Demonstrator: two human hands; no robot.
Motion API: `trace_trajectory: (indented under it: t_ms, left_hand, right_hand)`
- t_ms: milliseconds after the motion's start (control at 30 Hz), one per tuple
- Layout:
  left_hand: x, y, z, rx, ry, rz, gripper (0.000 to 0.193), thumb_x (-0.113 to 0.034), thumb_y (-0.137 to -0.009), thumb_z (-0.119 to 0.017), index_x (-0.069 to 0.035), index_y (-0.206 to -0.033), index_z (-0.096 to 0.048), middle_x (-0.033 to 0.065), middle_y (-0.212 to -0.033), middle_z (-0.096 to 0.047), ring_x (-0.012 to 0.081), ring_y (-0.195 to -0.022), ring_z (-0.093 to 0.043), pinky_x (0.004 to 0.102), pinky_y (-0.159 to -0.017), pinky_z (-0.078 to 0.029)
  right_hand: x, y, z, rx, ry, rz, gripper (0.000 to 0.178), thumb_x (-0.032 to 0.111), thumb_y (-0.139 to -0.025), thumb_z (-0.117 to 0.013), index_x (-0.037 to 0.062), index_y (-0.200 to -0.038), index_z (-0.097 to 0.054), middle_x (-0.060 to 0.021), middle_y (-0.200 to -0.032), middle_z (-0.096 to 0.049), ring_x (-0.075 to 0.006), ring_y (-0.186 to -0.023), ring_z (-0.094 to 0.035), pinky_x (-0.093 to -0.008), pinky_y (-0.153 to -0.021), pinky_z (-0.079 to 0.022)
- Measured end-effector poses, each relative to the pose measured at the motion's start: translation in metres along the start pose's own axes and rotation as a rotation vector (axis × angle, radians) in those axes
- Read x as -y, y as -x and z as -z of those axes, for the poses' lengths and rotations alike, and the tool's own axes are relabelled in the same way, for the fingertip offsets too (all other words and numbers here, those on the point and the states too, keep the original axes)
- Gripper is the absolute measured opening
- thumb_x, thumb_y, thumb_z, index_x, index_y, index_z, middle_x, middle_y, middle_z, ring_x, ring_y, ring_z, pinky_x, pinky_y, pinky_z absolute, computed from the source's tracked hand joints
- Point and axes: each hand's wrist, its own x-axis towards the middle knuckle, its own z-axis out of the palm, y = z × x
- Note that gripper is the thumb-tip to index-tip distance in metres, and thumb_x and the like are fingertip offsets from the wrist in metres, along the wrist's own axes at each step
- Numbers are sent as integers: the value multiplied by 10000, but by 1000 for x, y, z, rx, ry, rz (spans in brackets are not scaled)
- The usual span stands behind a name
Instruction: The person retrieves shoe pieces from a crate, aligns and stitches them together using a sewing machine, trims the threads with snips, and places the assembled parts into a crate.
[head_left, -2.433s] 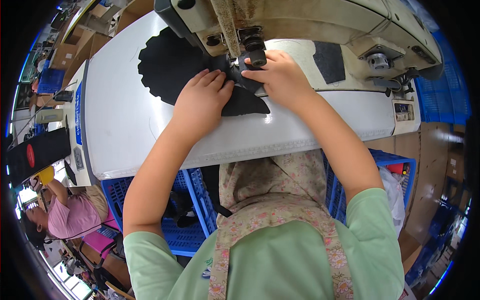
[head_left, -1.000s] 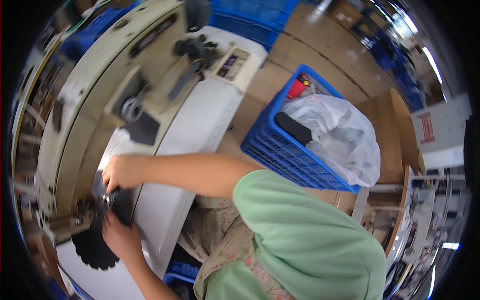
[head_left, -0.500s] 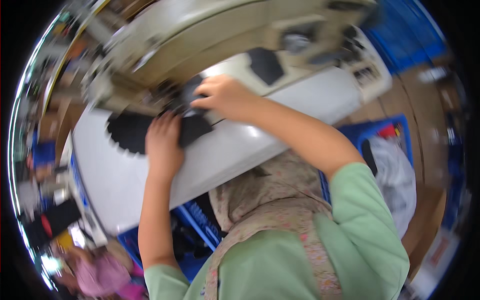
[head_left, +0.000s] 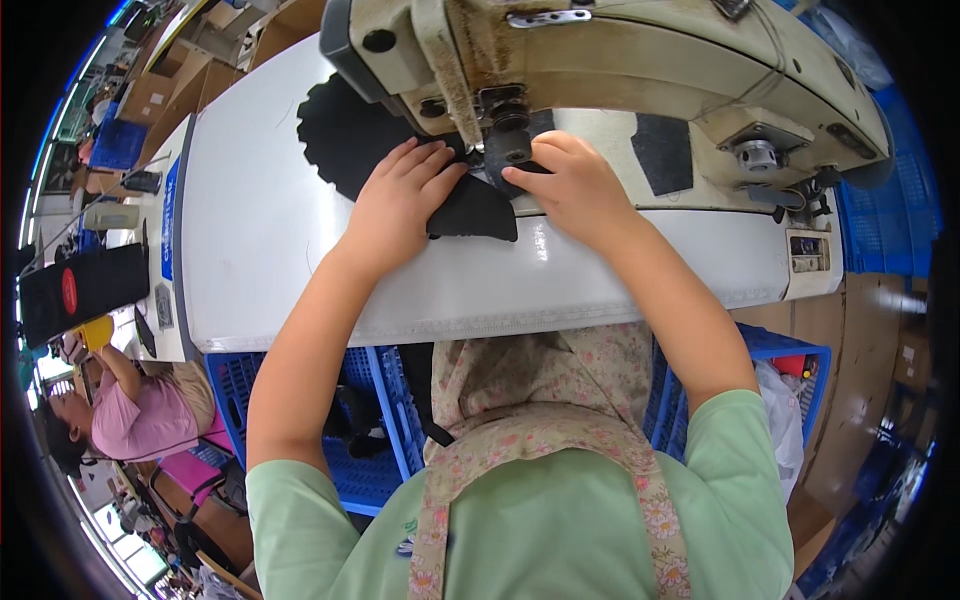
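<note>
A black fabric piece [head_left: 345, 140] with a scalloped edge lies on the white table under the head of a sewing machine [head_left: 640, 65]. My left hand [head_left: 405, 205] rests on this piece, fingers stretched out flat, left of the needle area. Beside the machine's roller foot [head_left: 514, 145], my right hand [head_left: 580, 190] has its fingers curled, with thumb and forefinger at the edge of a smaller dark fabric piece [head_left: 497, 176]. The foot and my fingers partly hide where the two pieces meet. Another dark cut piece [head_left: 662, 153] lies on the machine bed to the right.
The white table [head_left: 270, 290] runs across in front of me. Blue crates [head_left: 385, 420] stand below it, one holding dark pieces. Another blue crate [head_left: 790, 345] with a white bag is at the right. A person in pink [head_left: 150, 415] sits at the left.
The whole view has swung, so the machine and table sit differently in the picture, and the blur is gone. Both my hands are still at the fabric by the needle area.
</note>
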Motion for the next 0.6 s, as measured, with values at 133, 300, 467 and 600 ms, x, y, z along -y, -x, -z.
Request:
trace_trajectory:
  t_ms: [133,300,467,600]
  left_hand:
    - [7,-5,2,18,6,-30,565,-42,-656,-635,-63,-1219,-592,122,-1299,-576,323,-1235,-503,435,-1096,-351]
    - [21,-7,2,-10,3,-88,524,-85,-682,-642,-77,-1204,-601,110,-1257,-598,320,-1174,-529,431,-1058,-378]
    - [25,-5,5,-17,21,-102,497,-111,-693,-645,-80,-1188,-611,99,-1211,-618,321,-1155,-536,426,-1046,-387]
    - [23,-6,5,-17,36,-97,494,-118,-691,-648,-84,-1183,-617,101,-1196,-624,315,-1154,-540,428,-1043,-391]
  right_hand:
    - [0,-1,1,-19,6,12,286,65,-703,-671,128,-973,-738,-5,-1009,-640,-206,-1020,-582,-368,-863,-493]
    - [1,-4,1,9,-5,27,301,62,-719,-655,126,-1003,-730,-13,-1029,-639,-212,-1043,-580,-368,-871,-490]
    - [1,-3,3,55,-48,47,308,48,-729,-640,125,-1014,-727,-20,-1049,-641,-219,-1064,-581,-371,-885,-494]
    - [1,-4,4,50,-85,27,307,41,-727,-639,118,-1010,-726,-27,-1037,-643,-226,-1044,-588,-373,-878,-503]
